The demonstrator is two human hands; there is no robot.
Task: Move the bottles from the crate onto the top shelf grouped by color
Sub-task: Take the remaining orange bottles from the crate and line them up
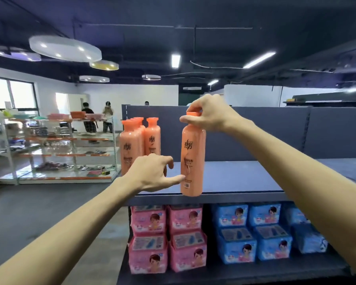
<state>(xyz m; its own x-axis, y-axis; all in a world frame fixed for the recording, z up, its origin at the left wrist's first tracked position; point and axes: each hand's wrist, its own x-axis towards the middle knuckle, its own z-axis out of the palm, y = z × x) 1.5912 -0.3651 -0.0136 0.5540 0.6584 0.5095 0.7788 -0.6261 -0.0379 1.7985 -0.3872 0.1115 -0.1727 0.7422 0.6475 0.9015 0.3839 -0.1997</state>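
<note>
Right fingers: I've got the right hand's fingers (185, 119) curled round the neck and orange cap of a tall peach-orange plastic bottle (192, 161), pinching it from above.
Right hand: the right hand (211, 115) sits over the bottle top, with the bare forearm running in from the lower right.
Left fingers: the left hand's fingers (170, 162) are loosely curled and holding nothing. The thumb reaches out to the bottle's lower left side. I can't tell whether it touches or is just short.
Left hand: the left hand (152, 173) is low, just left of the bottle.
Held bottle: it's upright, label facing me, with its base level with the front lip of the dark blue top shelf (245, 177). I can't tell whether it rests there.
Shelved bottles: a cluster of matching peach-orange bottles (141, 140) stands upright at the shelf's left end, close together and well left of the held one.
Below: pink soft packs (167, 237) are stacked on the left and blue soft packs (253, 233) on the right, on the lower shelf.
Background: a dark blue back panel (265, 130) rises behind the top shelf.
</note>
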